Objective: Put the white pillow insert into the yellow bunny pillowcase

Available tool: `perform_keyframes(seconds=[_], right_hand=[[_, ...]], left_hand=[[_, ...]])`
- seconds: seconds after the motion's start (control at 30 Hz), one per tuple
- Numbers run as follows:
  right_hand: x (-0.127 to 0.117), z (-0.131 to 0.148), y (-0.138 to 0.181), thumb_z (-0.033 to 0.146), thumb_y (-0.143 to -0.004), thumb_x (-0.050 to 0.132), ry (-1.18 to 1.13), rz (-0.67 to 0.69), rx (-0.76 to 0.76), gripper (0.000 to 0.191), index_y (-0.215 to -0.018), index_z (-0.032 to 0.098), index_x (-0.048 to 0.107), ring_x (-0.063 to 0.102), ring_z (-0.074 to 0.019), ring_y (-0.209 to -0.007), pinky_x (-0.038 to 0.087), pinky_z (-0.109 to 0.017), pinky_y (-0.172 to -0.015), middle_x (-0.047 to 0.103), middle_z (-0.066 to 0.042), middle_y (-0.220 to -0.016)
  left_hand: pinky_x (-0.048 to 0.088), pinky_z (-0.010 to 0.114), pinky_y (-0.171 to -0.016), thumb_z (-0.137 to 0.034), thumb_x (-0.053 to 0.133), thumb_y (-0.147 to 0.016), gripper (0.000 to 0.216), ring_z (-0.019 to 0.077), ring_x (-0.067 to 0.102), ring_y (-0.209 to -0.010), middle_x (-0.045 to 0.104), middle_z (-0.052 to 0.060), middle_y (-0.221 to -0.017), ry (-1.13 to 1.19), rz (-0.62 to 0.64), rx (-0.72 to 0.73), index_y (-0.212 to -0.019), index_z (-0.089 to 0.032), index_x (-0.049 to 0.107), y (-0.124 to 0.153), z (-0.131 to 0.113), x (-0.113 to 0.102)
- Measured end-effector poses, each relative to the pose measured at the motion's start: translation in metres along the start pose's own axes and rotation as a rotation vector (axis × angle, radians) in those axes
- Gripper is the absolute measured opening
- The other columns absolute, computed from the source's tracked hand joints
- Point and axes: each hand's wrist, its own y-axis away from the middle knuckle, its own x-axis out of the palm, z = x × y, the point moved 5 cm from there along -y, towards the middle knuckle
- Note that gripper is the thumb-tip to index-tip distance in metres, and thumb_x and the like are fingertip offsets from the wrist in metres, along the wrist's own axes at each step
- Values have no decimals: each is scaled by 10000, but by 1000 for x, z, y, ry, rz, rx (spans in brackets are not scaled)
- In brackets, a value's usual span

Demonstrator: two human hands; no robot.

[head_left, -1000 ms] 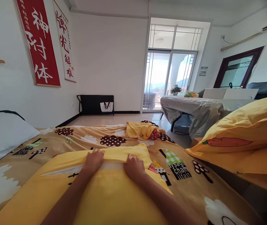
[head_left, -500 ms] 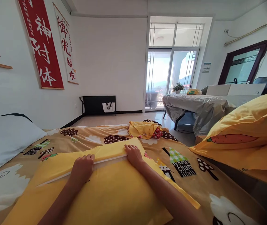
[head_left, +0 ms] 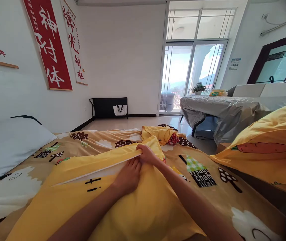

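A yellow pillowcase with a white pillow showing at its open end lies in front of me on a patterned blanket. My left hand rests on the pillowcase near the opening, fingers pressed down on the fabric. My right hand pinches the upper yellow flap of the opening at its far right corner. The two hands nearly touch.
A white pillow lies at the left by the wall. A second yellow pillow with a carrot print sits at the right. A crumpled yellow cloth lies at the blanket's far edge. Beyond it stand a covered table and glass balcony doors.
My left hand slid right along the opening, up beside my right hand. My right hand moved up and now pinches the flap. The view tilted slightly.
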Motion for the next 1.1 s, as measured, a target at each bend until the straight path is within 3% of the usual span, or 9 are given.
perform_keyframes(seconds=[0.1,0.23,0.3,0.37,0.57,0.73,0.8,0.93,1.1], right_hand=[[-6,1,3,133,-703,608,47,90,-71,399,-1097,196,622,603,-153,-891,433,-218,-763,679,-27,-997],[-11,10,7,25,-731,541,202,125,-19,288,-965,127,675,617,-245,-960,441,-322,-818,675,-145,-995],[-14,19,8,14,-794,452,282,74,39,273,-949,89,665,589,-304,-1040,426,-395,-849,625,-232,-1089],[-18,24,9,26,-842,390,331,10,123,312,-1019,96,638,569,-315,-1084,416,-412,-857,584,-253,-1164],[-11,2,5,13,-781,420,276,-47,312,402,-1133,134,574,631,-250,-871,407,-313,-729,677,-155,-917],[4,-14,-3,21,-714,392,143,-69,223,401,-1037,151,589,598,-202,-881,395,-254,-714,681,-98,-971],[6,-15,-6,30,-704,372,103,-60,182,396,-1008,146,597,590,-189,-847,401,-249,-699,682,-83,-952],[2,-15,-7,69,-695,427,73,2,105,366,-999,148,616,590,-174,-841,425,-239,-706,687,-48,-929],[-9,-12,-1,20,-663,536,196,71,120,463,-1103,147,607,608,-199,-902,426,-246,-749,679,-83,-980]], left_hand=[[197,469,-1137,-204,413,-855,633,287,260,-1398,342,140,-1502,60,3,-28,-1466,-138,264,-1,4,14],[402,480,-976,-256,366,-900,547,302,593,-1096,629,197,-1190,106,177,-85,-1418,-82,342,-12,11,21],[470,455,-866,-238,361,-904,516,305,659,-943,684,205,-1034,117,253,-141,-1385,-50,379,-29,17,24],[489,426,-841,-218,381,-897,459,307,664,-950,686,204,-1036,126,272,-190,-1325,-69,456,-49,24,31],[477,428,-904,-244,367,-931,348,308,651,-1008,691,190,-1045,170,198,-228,-1094,-96,637,-77,25,59],[285,414,-1128,-214,359,-940,450,252,367,-1364,447,159,-1434,202,39,-175,-1373,-114,432,-72,24,62],[259,402,-1148,-228,376,-936,490,235,307,-1397,365,139,-1494,232,1,-167,-1414,-122,370,-71,26,63],[317,413,-1119,-245,404,-918,471,261,382,-1353,433,133,-1453,283,6,-191,-1371,-123,436,-70,32,69],[283,400,-1144,-300,408,-918,478,254,320,-1392,398,78,-1487,395,-23,-234,-1380,-183,438,-72,34,63]])
